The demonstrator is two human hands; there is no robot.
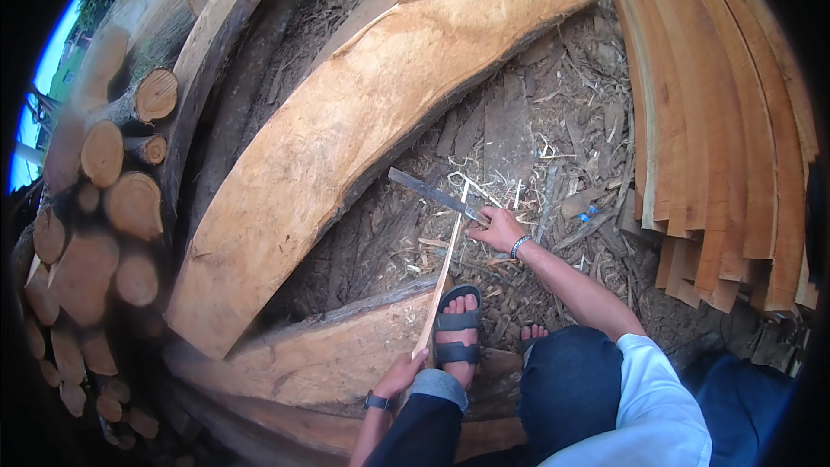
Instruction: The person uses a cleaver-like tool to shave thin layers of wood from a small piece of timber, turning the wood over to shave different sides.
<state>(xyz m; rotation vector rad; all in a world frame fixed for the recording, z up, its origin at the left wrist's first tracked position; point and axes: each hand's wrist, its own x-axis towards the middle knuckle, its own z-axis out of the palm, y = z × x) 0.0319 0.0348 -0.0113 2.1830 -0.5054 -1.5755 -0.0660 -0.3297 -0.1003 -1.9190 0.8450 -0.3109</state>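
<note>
My left hand (402, 374), a dark watch at its wrist, is closed around the near end of a long, thin, pale wood strip (431, 316). The strip slants up and away past my sandalled foot, and its far end lies over the shavings. My right hand (500, 230), with a bracelet at the wrist, is closed on a long knife (430, 192). The grey blade points to the far left and crosses the strip near its far end. My fingers hide the knife's handle. Pale curled shavings (493, 180) lie around the blade.
A large curved slab (372, 108) stretches across the middle. Another slab (328, 355) lies beside my sandal (456, 324). Cut logs (134, 205) are piled at the left, and stacked planks (718, 112) stand at the right. Bark and chips cover the ground.
</note>
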